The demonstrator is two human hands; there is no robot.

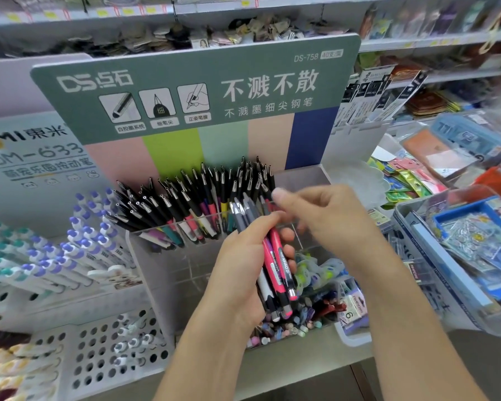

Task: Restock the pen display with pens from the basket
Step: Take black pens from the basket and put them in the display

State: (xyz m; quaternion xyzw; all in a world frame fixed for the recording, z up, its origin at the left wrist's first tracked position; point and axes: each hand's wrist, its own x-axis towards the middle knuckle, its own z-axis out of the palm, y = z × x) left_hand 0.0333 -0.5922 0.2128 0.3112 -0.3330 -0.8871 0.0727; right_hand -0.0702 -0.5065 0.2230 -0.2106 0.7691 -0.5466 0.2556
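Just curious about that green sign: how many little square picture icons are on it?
3, in a row on the green sign, under the DS logo: left icon, middle icon, right icon. None seems hidden.

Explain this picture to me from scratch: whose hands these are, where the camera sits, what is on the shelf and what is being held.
There is no machine here. A person wears one camera on the head, looking down at their own bare hands in a stationery shop. The left hand grips a bundle of pens, pink, white and grey ones. The right hand reaches toward the bundle's tips, fingers curled; motion blur hides whether it pinches a pen. Behind stands a clear pen display, with dark pens in its left compartments and a green sign above. White pens with purple caps sit at the left.
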